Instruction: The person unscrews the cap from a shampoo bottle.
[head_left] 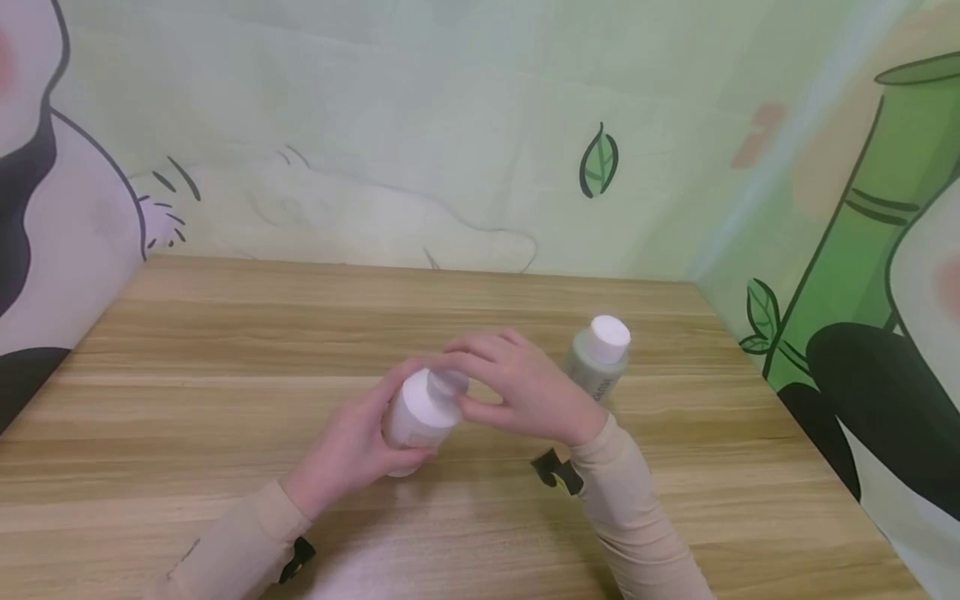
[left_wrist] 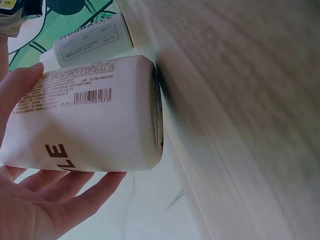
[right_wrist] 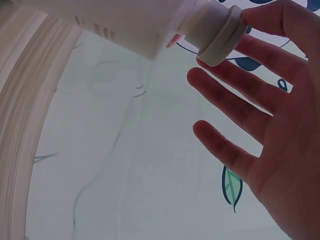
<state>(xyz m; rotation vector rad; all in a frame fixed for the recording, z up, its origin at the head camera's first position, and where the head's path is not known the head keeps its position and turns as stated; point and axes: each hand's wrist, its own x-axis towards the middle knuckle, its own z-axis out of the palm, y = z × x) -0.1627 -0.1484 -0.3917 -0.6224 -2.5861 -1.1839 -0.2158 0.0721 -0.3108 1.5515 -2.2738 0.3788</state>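
Observation:
My left hand [head_left: 352, 450] grips a white bottle [head_left: 423, 412] around its body, tilted over the wooden table. The left wrist view shows brown print and a barcode on the bottle's side [left_wrist: 100, 120], with the thumb on one side and the fingers on the other. At its top, my right hand [head_left: 525, 387] pinches the white cap [right_wrist: 220, 37] between thumb and fingertips, while the other fingers extend away. The cap has a wider rim at its outer end. Just beyond the right hand stands a second bottle [head_left: 592, 362], pale with a white cap, partly hidden by that hand.
The wood-grain table [head_left: 187, 417] runs back to a pale wall [head_left: 375, 125] painted with pandas, leaves and bamboo. Black clips [head_left: 555, 471] are at both sleeved wrists.

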